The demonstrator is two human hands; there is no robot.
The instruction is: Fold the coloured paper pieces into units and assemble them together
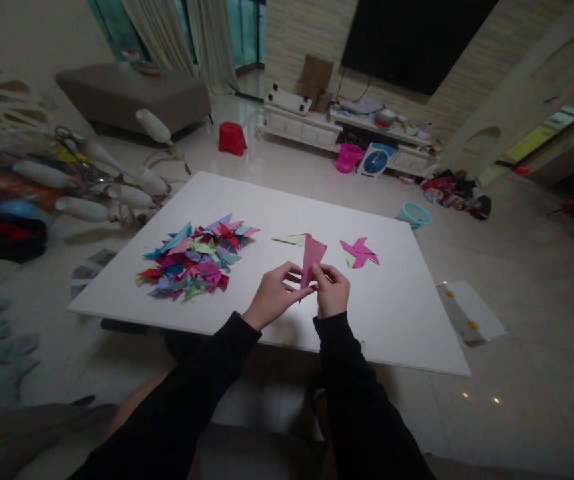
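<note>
Over the white table [267,200], both my hands hold a pink folded paper [313,252], a narrow triangular shape standing upright. My left hand [279,292] pinches its lower left side between thumb and fingers. Its lower right side is gripped by my right hand [331,287]. Just behind it, a pale green pointed paper strip [289,239] reaches left; I cannot tell whether it is joined to the pink paper. To the right lies a pink and green paper pinwheel [360,253]. A heap of colourful folded paper pieces [197,257] covers the left part of the table.
A lamp with several white tubular shades [129,195] stands close to the table's left edge. Beyond are a red stool [232,139], a pink bucket [349,158] and a low white cabinet [301,127]. A blue basket [415,215] sits past the far right corner.
</note>
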